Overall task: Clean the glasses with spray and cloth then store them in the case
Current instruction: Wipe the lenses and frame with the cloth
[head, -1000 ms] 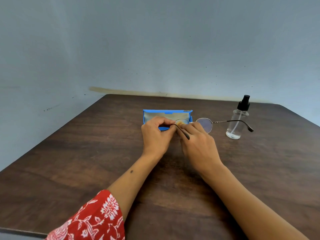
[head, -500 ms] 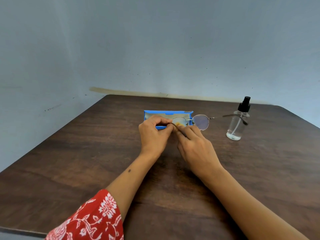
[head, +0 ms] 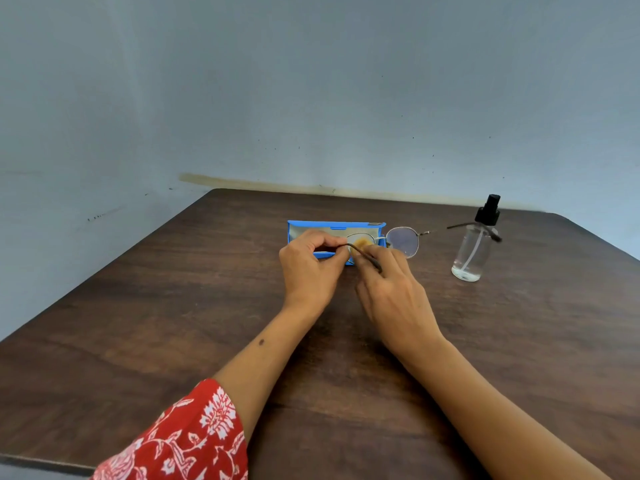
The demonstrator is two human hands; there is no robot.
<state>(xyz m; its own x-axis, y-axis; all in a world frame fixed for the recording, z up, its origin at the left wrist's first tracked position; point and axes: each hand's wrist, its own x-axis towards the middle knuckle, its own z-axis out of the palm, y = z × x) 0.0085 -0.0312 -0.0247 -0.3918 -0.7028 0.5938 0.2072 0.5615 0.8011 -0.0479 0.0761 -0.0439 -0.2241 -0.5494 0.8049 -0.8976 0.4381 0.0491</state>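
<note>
Thin metal-framed glasses [head: 403,241] are held up over the brown table [head: 173,306], temples unfolded, one temple reaching right in front of the spray bottle. My left hand [head: 310,268] pinches the frame at the left lens's outer edge. My right hand [head: 391,292] presses a small yellowish cloth [head: 362,242] against the left lens, pinching it with thumb and fingers. The open blue glasses case [head: 304,227] lies just behind my hands, partly hidden by them. A clear spray bottle [head: 472,251] with a black nozzle stands to the right.
The table's back edge meets a grey-blue wall [head: 311,98]. Its left edge runs diagonally toward me. A red floral sleeve [head: 183,441] covers my left upper arm at the near table edge.
The glasses have tipped and swung slightly away from me, the right temple rising toward the bottle's nozzle. My right hand's fingers shifted on the left lens with the cloth.
</note>
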